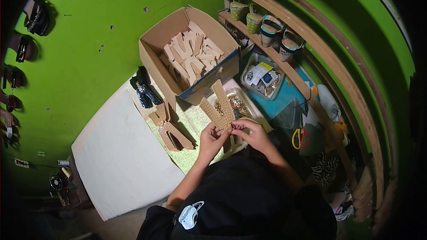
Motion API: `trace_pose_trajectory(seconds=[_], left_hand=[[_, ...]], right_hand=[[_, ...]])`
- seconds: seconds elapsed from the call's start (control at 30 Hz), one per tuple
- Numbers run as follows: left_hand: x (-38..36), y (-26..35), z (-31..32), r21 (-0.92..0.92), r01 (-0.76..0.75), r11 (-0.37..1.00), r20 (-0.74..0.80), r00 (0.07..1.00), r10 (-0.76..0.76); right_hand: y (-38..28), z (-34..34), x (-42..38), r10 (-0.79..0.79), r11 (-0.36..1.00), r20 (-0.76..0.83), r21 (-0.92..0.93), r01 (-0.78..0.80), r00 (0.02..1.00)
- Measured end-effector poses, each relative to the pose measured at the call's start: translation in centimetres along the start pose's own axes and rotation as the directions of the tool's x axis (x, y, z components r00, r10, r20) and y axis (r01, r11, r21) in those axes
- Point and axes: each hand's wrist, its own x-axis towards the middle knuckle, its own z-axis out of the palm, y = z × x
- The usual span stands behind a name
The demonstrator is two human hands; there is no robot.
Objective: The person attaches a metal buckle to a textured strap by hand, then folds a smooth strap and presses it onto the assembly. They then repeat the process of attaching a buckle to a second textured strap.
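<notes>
A tan, basket-weave-textured V-shaped piece, like a sandal upper [221, 111], is held up in front of me. My left hand [212, 138] is closed on its lower left edge, thumb on top. At its lower right corner, my right hand [250, 132] pinches with the fingertips; any small part between them is too tiny to make out. Behind the piece stands a clear plastic tub [251, 104] of gold-coloured metal bits, partly hidden. Left of my hands lie more brown textured uppers [173, 137] and a dark shiny bundle of straps [146, 95].
A cardboard box [153, 46] full of beige cut pieces stands beyond my hands. Another plastic container [278, 90] holds packets and metal parts. Scissors [300, 138] with red and yellow handles hang by the wooden rack [311, 91] at right. A white board [120, 160] lies left.
</notes>
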Motion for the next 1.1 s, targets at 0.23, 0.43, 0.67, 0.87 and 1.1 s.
trace_pose_trajectory(seconds=[0.23,0.43,0.67,0.87,1.1], left_hand=[[0.1,-0.3,-0.1,0.123,-0.091,0.988,-0.019,0.995,0.094],[-0.1,1.6,0.2,0.283,0.003,0.959,-0.080,0.997,0.021],[0.2,1.4,-0.3,0.152,0.046,0.987,-0.036,0.998,-0.041],[-0.1,0.7,0.0,0.103,-0.034,0.994,0.063,0.998,0.028],[-0.3,-1.5,0.2,0.035,-0.007,0.999,-0.013,1.000,0.008]], right_hand=[[-1.5,0.0,0.2,-0.100,0.963,0.012,-0.250,0.100,0.995],[-1.1,-0.3,0.0,-0.091,0.976,0.026,-0.196,0.094,0.996],[0.0,0.8,-0.4,0.051,0.986,-0.027,0.162,-0.046,0.998],[-0.1,0.8,-0.2,0.105,0.982,-0.043,0.160,-0.097,0.994],[0.2,1.1,0.2,0.058,0.982,-0.082,0.183,-0.043,0.995]])
